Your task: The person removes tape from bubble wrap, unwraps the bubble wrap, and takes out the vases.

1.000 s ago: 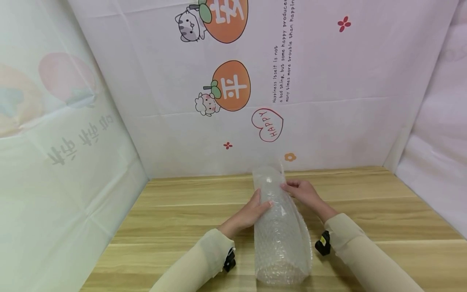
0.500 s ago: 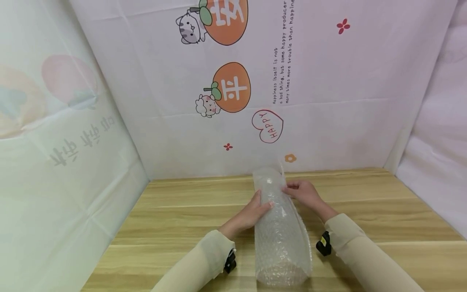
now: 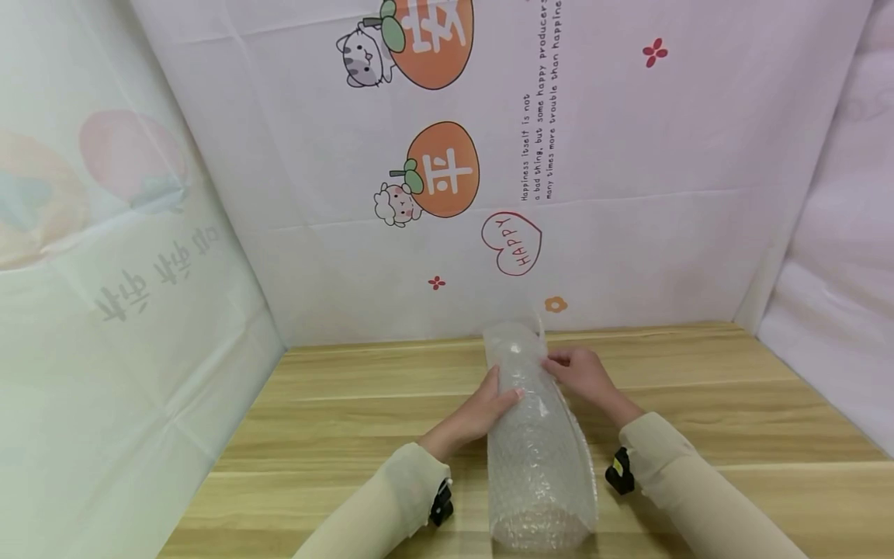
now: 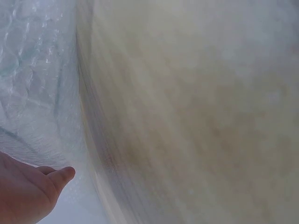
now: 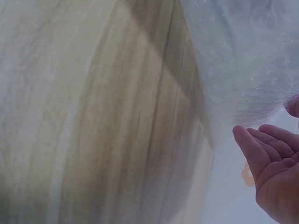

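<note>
A clear roll of bubble wrap (image 3: 534, 458) lies lengthwise on the wooden table, its near end showing a round, layered opening. My left hand (image 3: 482, 405) grips the roll from the left side, thumb laid over the top. On the opposite side my right hand (image 3: 583, 374) pinches the loose edge of the wrap near the far end. In the left wrist view the left hand (image 4: 28, 193) is at the bubble wrap (image 4: 37, 70). The right wrist view has the right hand (image 5: 275, 172) with fingertips right at the wrap's edge (image 5: 252, 107).
The wood-grain table (image 3: 349, 419) meets a white printed cloth backdrop (image 3: 335, 264) just beyond the roll's far end. More white cloth hangs at the left (image 3: 140, 373) and right (image 3: 838, 310). Black wrist cameras sit below the left sleeve (image 3: 391, 489) and right sleeve (image 3: 691, 481).
The hands and the bubble wrap hold nearly the same place throughout. Only a slight shift of the whole head view shows.
</note>
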`<action>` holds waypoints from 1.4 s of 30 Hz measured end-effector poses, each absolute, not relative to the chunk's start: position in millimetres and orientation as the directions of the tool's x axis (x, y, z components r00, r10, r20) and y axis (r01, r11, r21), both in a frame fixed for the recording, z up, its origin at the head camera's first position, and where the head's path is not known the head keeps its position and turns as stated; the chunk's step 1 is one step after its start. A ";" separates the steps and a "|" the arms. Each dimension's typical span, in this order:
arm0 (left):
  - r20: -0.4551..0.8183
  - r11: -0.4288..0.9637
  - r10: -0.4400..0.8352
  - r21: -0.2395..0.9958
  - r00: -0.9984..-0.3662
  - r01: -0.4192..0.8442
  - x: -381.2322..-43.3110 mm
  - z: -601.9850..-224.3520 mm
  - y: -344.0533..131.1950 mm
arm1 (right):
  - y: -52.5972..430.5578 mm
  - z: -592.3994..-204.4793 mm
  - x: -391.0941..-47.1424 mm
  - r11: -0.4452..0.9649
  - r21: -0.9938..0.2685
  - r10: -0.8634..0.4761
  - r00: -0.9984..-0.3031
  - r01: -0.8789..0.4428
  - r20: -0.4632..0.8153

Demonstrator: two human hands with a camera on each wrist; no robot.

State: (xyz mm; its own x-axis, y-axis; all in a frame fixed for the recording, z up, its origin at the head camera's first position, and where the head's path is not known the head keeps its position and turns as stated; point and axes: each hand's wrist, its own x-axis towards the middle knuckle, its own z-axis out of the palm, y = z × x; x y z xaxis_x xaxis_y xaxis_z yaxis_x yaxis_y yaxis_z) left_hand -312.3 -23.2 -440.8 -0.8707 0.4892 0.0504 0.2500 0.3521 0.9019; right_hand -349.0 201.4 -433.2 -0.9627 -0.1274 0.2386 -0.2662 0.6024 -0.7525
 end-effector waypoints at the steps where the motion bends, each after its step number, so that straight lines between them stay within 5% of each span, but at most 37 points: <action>1: 0.054 0.349 0.493 0.902 -0.869 0.253 -312.4 -440.7 -23.3 | 201.1 -433.3 -348.7 0.600 -0.754 -0.124 -0.962 -0.267 0.242; 42: 0.071 0.298 0.520 0.919 -0.851 0.259 -311.8 -439.6 -24.3 | 204.4 -435.1 -346.5 0.502 -0.859 -0.008 -0.994 -0.100 0.111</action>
State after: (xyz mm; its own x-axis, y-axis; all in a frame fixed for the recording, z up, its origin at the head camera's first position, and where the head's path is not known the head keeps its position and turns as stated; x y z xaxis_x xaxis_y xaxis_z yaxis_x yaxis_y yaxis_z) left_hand -311.8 -24.3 -439.6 -0.8514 0.5196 0.0713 0.2588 0.2979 0.9188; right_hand -346.5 204.4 -435.1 -0.9938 -0.0083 0.1106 -0.0998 0.5017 -0.8593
